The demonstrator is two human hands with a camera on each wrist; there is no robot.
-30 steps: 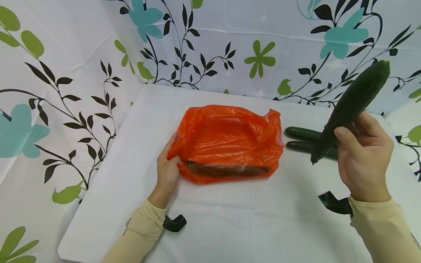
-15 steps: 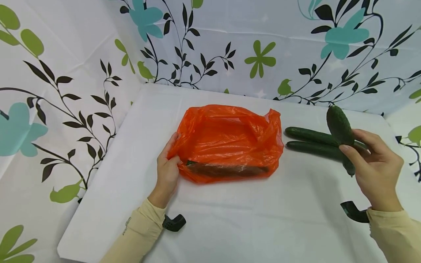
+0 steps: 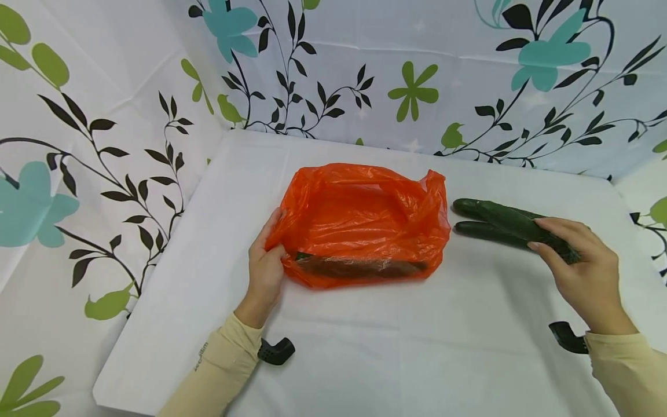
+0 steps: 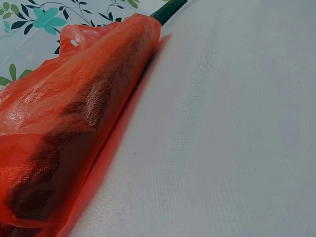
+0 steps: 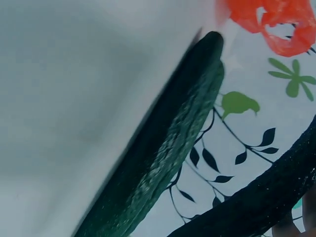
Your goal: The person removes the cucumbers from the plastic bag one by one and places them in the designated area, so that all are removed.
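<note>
An orange-red plastic bag (image 3: 359,214) lies on the table, with a long dark shape (image 3: 359,267) showing through its near side. My left hand (image 3: 266,275) grips the bag's left edge; that hand is out of sight in the left wrist view, where the bag (image 4: 84,108) fills the left. To the right of the bag, two cucumbers (image 3: 482,230) lie side by side on the table. My right hand (image 3: 591,272) holds another cucumber (image 3: 510,222) by its near end, above those two. In the right wrist view this held cucumber (image 5: 256,197) crosses the lower right corner.
The white-covered table (image 3: 391,347) runs under everything, its back edge against a patterned curtain (image 3: 333,69) of leaves and flowers. A black device (image 3: 276,351) sits at the left wrist, and another black device (image 3: 569,337) at the right wrist.
My right hand has lowered the cucumber from upright, high on the right, to nearly flat over the other two. The left hand and bag stay in place.
</note>
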